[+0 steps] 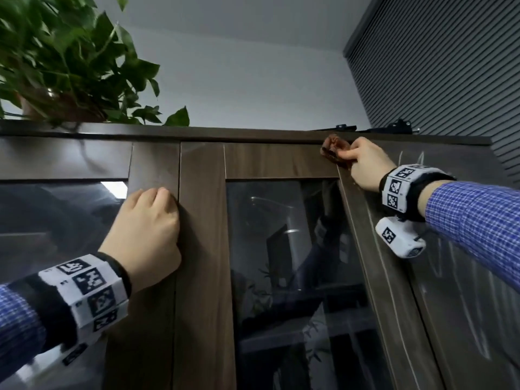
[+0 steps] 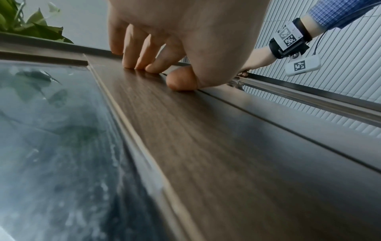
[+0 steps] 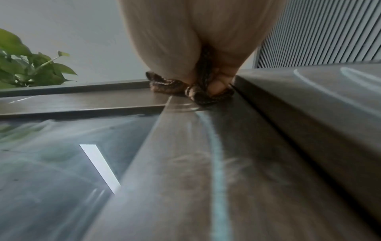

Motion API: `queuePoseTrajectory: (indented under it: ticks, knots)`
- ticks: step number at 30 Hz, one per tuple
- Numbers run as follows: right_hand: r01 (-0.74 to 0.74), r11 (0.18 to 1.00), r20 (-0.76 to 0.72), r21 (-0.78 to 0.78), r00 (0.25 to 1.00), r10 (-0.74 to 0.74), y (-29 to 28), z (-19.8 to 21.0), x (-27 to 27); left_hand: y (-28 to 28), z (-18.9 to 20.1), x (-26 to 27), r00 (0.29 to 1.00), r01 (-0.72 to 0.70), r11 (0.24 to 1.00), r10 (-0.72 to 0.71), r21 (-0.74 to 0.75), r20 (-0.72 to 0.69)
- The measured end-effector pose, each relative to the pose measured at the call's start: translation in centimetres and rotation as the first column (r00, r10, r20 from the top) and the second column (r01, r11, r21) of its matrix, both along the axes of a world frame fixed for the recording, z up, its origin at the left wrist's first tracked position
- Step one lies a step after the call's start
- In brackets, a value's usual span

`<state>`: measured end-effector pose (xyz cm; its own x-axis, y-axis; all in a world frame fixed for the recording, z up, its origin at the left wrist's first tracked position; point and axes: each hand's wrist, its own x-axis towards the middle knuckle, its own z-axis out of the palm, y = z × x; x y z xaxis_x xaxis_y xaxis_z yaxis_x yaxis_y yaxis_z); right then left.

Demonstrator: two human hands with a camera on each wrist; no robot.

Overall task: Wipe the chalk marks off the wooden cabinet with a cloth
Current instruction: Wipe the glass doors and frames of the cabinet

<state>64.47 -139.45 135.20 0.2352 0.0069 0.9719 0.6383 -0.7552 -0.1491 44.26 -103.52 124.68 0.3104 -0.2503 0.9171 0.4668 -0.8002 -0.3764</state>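
The dark wooden cabinet (image 1: 202, 249) has glass doors. My right hand (image 1: 346, 156) grips a bunched brown cloth (image 1: 333, 152) against the top right corner of the middle door frame. In the right wrist view the cloth (image 3: 164, 84) sticks out under my right hand (image 3: 206, 81). A long chalk line (image 1: 374, 240) runs down the stile below the cloth, and chalk scribbles (image 1: 461, 305) cover the panel to its right. The chalk line (image 3: 216, 154) looks pale blue-white up close. My left hand (image 1: 168, 204) holds nothing; its fingertips (image 2: 132, 65) and thumb press on the left door's stile.
A leafy potted plant (image 1: 70, 57) stands on the cabinet top at the left. Small black hardware (image 1: 399, 126) lies on the top at the right. Grey slatted blinds (image 1: 436, 66) fill the wall to the right. The glass panes (image 1: 281, 277) reflect the room.
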Motion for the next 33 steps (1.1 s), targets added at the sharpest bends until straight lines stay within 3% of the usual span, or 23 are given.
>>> queuePoseTrajectory:
  ticks: [6,11,13,15,19,22,24,29,33]
  knots:
    - [-0.122,0.988,0.115,-0.099,0.984,0.133,-2.8,-4.3,0.3,-0.1,-0.5,0.9,0.999,-0.004,1.0,0.005,-0.012,0.054]
    - [-0.243,0.919,0.023,-0.31,0.965,0.262,-4.4,-14.3,0.2,-0.2,-0.6,0.9,0.997,0.012,1.0,-0.01,-0.025,0.078]
    - [-0.216,0.89,0.0,-0.402,0.972,0.235,-5.0,-18.5,0.0,-0.2,-0.7,0.9,0.998,-0.006,0.999,0.008,-0.036,0.069]
    - [-0.185,0.879,0.019,-0.439,0.976,0.215,-5.4,-20.3,-0.1,-0.4,-0.7,0.9,0.998,-0.015,0.999,0.017,-0.038,0.055]
    - [-0.111,0.912,0.121,-0.396,0.978,0.172,-4.2,-15.4,0.3,-0.5,-0.7,0.7,0.999,-0.018,0.999,0.02,-0.041,0.04]
    - [-0.081,0.986,0.174,-0.143,0.979,0.105,-2.4,-11.1,1.4,-0.7,-1.0,0.8,1.0,-0.018,0.997,0.02,-0.071,0.019]
    - [-0.099,0.995,0.204,-0.023,0.974,0.102,-1.0,-11.2,1.7,-0.6,-1.4,1.0,0.999,-0.015,0.996,0.018,-0.083,0.04]
    - [-0.163,0.985,0.258,-0.061,0.951,0.173,-0.6,-19.4,0.0,-0.2,-1.1,1.1,0.999,-0.039,0.993,0.041,-0.113,0.013]
    - [-0.195,0.969,0.104,-0.154,0.972,0.212,-0.7,-27.8,-0.7,-0.5,-0.3,1.1,0.993,-0.103,0.988,0.095,-0.112,-0.076]
